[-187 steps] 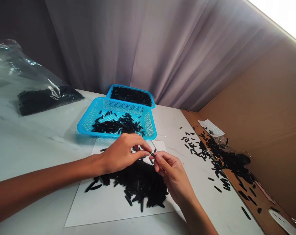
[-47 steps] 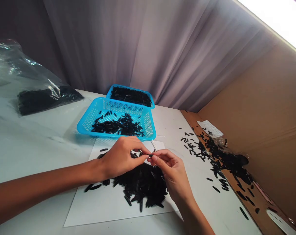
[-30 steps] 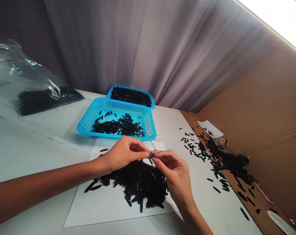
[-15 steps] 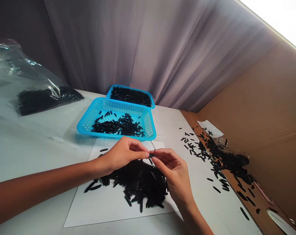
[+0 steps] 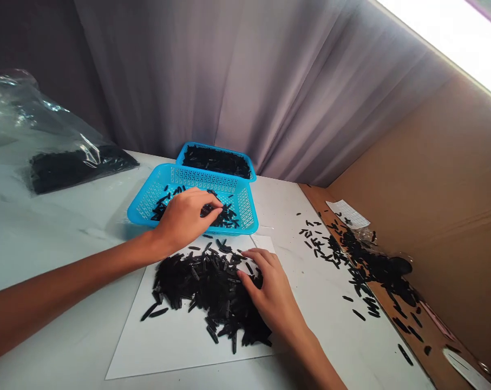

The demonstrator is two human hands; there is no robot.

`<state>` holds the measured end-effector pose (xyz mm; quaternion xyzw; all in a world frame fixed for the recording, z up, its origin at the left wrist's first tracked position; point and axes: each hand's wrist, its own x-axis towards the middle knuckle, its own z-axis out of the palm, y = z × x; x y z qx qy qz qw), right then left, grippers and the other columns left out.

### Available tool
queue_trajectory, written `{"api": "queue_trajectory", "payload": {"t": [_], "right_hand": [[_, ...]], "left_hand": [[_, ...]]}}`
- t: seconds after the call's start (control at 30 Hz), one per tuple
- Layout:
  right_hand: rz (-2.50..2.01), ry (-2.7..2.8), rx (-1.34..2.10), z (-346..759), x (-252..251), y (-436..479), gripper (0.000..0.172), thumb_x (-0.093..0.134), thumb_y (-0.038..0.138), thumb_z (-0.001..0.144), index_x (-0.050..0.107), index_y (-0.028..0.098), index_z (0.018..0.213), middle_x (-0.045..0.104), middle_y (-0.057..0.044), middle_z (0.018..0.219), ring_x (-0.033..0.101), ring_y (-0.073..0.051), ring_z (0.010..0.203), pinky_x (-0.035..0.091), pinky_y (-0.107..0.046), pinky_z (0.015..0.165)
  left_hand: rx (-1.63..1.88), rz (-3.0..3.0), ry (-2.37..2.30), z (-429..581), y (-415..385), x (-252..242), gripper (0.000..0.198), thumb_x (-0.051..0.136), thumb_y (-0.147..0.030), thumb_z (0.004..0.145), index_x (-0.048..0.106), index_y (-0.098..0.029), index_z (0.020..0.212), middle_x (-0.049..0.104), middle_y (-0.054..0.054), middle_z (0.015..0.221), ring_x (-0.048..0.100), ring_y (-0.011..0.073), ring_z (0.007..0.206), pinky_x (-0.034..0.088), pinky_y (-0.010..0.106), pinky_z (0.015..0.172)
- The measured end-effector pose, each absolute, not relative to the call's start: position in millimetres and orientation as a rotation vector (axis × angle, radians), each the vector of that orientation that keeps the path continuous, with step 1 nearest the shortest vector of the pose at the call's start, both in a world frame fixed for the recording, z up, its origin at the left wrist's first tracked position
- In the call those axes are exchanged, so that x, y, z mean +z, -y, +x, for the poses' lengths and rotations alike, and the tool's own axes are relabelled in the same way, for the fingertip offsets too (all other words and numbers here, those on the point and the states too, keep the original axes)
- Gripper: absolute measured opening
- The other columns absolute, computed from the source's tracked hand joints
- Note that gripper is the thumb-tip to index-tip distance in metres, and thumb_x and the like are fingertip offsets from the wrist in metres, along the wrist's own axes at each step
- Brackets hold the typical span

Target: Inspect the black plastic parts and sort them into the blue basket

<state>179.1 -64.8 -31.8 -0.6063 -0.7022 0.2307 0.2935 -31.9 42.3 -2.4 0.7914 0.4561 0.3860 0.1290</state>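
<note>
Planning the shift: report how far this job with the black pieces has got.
Done: far basket looks full, near basket partly filled. In hand: left hand over the near basket, right hand on the pile. Left: that big pile, plus a bag.

A left hand (image 5: pixel 184 219), a right hand (image 5: pixel 269 292), two blue baskets (image 5: pixel 145 201), one white sheet (image 5: pixel 168 346), one clear bag (image 5: pixel 46 124), countless black pieces (image 5: pixel 204 281).
</note>
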Motion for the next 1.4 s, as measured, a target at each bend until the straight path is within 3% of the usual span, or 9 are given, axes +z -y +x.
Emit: {"api": "queue_trajectory", "payload": {"t": [0.1, 0.23, 0.47, 0.7, 0.8, 0.93, 1.03, 1.2, 1.4], "right_hand": [[-1.634, 1.925, 0.641, 179.1, -34.1, 63.9, 0.02, 0.059, 0.02, 0.09, 0.068, 0.023, 0.108, 0.065, -0.01, 0.115, 0.058, -0.03, 0.107, 0.048, -0.047, 0.091], [-1.632, 1.942, 0.666, 179.8, -32.8, 63.7, 0.015, 0.058, 0.017, 0.09, 0.07, 0.023, 0.096, 0.067, -0.008, 0.104, 0.061, -0.028, 0.097, 0.049, -0.042, 0.083], [-1.611, 1.861, 0.733, 177.9, -32.1, 63.6, 0.019, 0.057, 0.011, 0.088, 0.071, 0.022, 0.093, 0.071, -0.004, 0.088, 0.065, -0.024, 0.084, 0.049, -0.037, 0.074], [-1.551, 1.734, 0.815, 176.1, -24.8, 65.3, 0.017, 0.056, 0.025, 0.093, 0.072, 0.022, 0.095, 0.072, -0.005, 0.09, 0.066, -0.024, 0.084, 0.049, -0.037, 0.076], [-1.55, 1.741, 0.737, 177.8, -24.7, 64.0, 0.016, 0.055, 0.028, 0.094, 0.07, 0.022, 0.094, 0.072, -0.006, 0.095, 0.064, -0.025, 0.09, 0.047, -0.038, 0.08], [-1.557, 1.839, 0.746, 178.3, -27.3, 63.2, 0.015, 0.057, 0.027, 0.093, 0.069, 0.024, 0.102, 0.07, -0.006, 0.103, 0.062, -0.026, 0.096, 0.047, -0.039, 0.082], [-1.544, 1.924, 0.78, 176.4, -27.4, 64.1, 0.021, 0.061, 0.024, 0.091, 0.068, 0.025, 0.11, 0.067, -0.007, 0.112, 0.058, -0.027, 0.105, 0.047, -0.04, 0.085], [-1.518, 1.951, 0.79, 174.7, -25.4, 65.7, 0.022, 0.063, 0.022, 0.089, 0.069, 0.026, 0.11, 0.067, -0.007, 0.111, 0.059, -0.027, 0.103, 0.048, -0.039, 0.085], [-1.435, 1.807, 0.793, 177.3, -27.1, 64.6, 0.013, 0.062, 0.029, 0.091, 0.072, 0.024, 0.098, 0.071, -0.007, 0.102, 0.063, -0.025, 0.094, 0.048, -0.035, 0.076]], "left_hand": [[0.92, 2.434, -1.263, -32.7, -44.2, -7.5, 0.012, 0.064, -0.025, 0.089, 0.073, -0.018, 0.091, 0.074, 0.005, 0.094, 0.063, 0.0249, 0.093, 0.047, 0.04, 0.087], [0.988, 2.487, -0.971, -24.2, -26.5, -5.8, 0.012, 0.063, -0.023, 0.092, 0.07, -0.016, 0.098, 0.072, 0.006, 0.1, 0.061, 0.0218, 0.098, 0.045, 0.035, 0.09], [0.292, 2.614, -0.679, -21.4, -6.3, -4.9, 0.029, 0.079, -0.038, 0.078, 0.071, -0.02, 0.099, 0.071, 0.005, 0.094, 0.065, 0.0255, 0.091, 0.046, 0.034, 0.076], [0.346, 2.501, -0.61, -19.3, -6.4, -13.0, 0.009, 0.067, -0.014, 0.085, 0.071, -0.018, 0.093, 0.071, 0.005, 0.09, 0.066, 0.0214, 0.087, 0.047, 0.03, 0.075], [0.437, 2.479, -0.622, -17.5, -6.6, -11.2, 0.017, 0.058, -0.007, 0.088, 0.071, -0.017, 0.089, 0.071, 0.004, 0.084, 0.066, 0.0186, 0.08, 0.046, 0.029, 0.072], [0.425, 2.512, -0.697, -19.3, -5.6, -8.3, 0.011, 0.068, -0.021, 0.086, 0.072, -0.017, 0.095, 0.071, 0.006, 0.092, 0.066, 0.0229, 0.088, 0.047, 0.031, 0.075], [0.312, 2.516, -0.748, -20.9, -4.4, -10.5, 0.032, 0.079, -0.032, 0.078, 0.072, -0.017, 0.105, 0.07, 0.01, 0.103, 0.066, 0.0276, 0.095, 0.048, 0.034, 0.077], [0.342, 2.479, -0.732, -17.8, -5.0, -17.7, 0.011, 0.069, -0.017, 0.084, 0.074, -0.017, 0.094, 0.074, 0.008, 0.089, 0.068, 0.0248, 0.089, 0.048, 0.033, 0.076], [0.588, 2.274, -0.745, -12.5, -4.2, -7.9, 0.013, 0.066, -0.016, 0.086, 0.076, -0.017, 0.094, 0.076, 0.004, 0.086, 0.068, 0.0181, 0.076, 0.047, 0.027, 0.069]]}}
